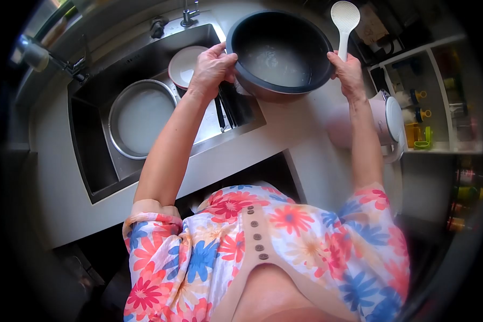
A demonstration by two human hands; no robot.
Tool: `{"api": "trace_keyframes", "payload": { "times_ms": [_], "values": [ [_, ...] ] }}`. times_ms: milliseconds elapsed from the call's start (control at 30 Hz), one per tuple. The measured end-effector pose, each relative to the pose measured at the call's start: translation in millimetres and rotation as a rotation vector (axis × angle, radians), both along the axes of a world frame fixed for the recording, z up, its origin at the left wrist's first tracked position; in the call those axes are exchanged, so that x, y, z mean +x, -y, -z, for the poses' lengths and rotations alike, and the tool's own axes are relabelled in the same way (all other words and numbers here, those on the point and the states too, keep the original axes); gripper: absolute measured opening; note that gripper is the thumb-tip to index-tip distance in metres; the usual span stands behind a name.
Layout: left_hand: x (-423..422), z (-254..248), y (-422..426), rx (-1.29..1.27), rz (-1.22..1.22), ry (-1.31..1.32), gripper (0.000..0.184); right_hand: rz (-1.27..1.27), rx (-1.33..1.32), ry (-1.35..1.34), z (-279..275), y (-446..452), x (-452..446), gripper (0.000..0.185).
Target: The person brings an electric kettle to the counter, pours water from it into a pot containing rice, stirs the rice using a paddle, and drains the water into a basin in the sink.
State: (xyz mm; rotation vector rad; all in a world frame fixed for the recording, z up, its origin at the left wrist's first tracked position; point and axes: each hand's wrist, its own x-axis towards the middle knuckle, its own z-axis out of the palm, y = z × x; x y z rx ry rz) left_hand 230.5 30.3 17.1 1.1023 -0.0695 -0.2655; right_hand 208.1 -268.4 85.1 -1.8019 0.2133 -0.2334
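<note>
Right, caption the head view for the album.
Left hand and right hand grip a dark-lined pot beside the sink, the right also holding a white paddle.

The round, dark-lined pot (282,59) fills the span between left grip (216,67) and right grip (347,72). Nearer the body, a hand could pass over the pale, smooth table (306,126). A white plastic paddle (345,21) juts beyond the right grip; a pale pink, rounded jug (374,119) obstructs nearer the body. Left of the left grip stands a round, silver metal basin (142,119).
</note>
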Motion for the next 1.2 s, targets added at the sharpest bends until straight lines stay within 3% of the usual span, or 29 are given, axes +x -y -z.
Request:
{"api": "trace_keyframes", "payload": {
  "times_ms": [67,233,433,967,1200],
  "values": [
    [-14,-1,-6,-0.008,-0.052,-0.044,0.053,-0.041,-0.025,0.011,-9,-9,1,0.016],
    [-46,-1,-39,-0.133,-0.019,-0.069,0.040,-0.160,-0.130,-0.042,-35,-45,3,0.016],
    [-89,2,-81,-0.197,-0.116,-0.156,0.037,-0.286,-0.265,-0.062,-54,-106,10,0.021],
    [-139,28,-144,-0.332,-0.293,-0.402,0.016,-0.585,-0.513,-0.143,-57,-237,43,0.019],
    [-146,33,-153,-0.376,-0.296,-0.479,0.010,-0.605,-0.611,-0.168,-61,-271,42,0.018]
  ]
}}
